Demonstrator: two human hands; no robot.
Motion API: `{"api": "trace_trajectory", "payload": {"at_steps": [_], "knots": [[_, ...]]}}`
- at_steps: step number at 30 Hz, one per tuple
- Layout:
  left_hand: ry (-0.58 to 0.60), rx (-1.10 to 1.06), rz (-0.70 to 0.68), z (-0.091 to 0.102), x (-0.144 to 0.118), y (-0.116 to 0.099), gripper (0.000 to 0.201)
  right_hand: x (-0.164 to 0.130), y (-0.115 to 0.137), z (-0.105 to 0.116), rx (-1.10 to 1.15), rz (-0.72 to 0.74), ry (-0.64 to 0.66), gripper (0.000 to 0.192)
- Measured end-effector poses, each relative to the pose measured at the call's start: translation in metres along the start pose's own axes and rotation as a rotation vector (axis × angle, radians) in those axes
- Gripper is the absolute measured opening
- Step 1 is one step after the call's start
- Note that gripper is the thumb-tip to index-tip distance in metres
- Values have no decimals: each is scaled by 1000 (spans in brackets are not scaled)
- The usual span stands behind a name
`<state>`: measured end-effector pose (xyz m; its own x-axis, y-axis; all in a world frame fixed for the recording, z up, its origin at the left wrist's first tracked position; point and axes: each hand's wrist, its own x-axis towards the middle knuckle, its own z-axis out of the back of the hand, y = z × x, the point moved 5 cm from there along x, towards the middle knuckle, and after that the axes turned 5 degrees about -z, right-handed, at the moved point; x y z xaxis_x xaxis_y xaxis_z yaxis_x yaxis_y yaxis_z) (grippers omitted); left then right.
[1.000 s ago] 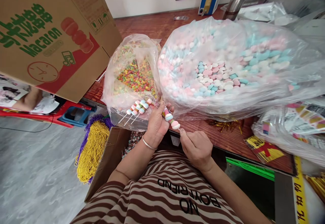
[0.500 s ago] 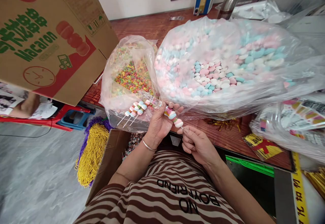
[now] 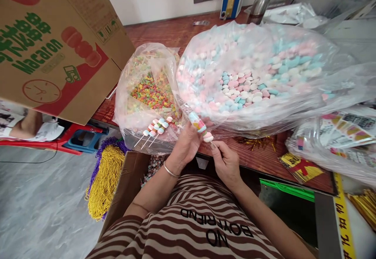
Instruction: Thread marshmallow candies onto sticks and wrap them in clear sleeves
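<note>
We observe the candy skewer (image 3: 200,126) held over the table edge (image 3: 264,161): left hand (image 3: 185,146) closed around its upper, sleeved part, right hand (image 3: 225,163) pinching the stick below. Pink, blue and white pieces sit stacked along it, tilted.

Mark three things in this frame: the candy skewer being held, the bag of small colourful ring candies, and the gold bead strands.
candy skewer (image 3: 201,128), head view, on the threaded candies between the hands.
bag of ring candies (image 3: 152,92), head view, on the candies showing through the plastic.
gold bead strands (image 3: 106,177), head view, middle of the heap.
</note>
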<state>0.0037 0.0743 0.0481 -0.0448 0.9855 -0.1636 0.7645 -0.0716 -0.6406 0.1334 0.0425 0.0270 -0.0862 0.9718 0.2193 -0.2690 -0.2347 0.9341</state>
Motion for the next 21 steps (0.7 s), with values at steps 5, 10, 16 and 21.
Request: {"api": "trace_trajectory", "payload": {"at_steps": [5, 10, 16, 21], "knots": [[-112, -64, -151, 3, 17, -40, 34, -5, -1, -3, 13, -1, 82, 24], [-182, -92, -171, -2, 21, -33, 14, -8, 4, -7, -255, 202, 36, 26], [-133, -35, -184, -10, 8, 0, 22, -7, 16, -9, -542, 372, -80, 26], [-106, -30, -111, -4, 10, -3, 21, -5, 12, -8, -404, 217, 18, 26]]}}
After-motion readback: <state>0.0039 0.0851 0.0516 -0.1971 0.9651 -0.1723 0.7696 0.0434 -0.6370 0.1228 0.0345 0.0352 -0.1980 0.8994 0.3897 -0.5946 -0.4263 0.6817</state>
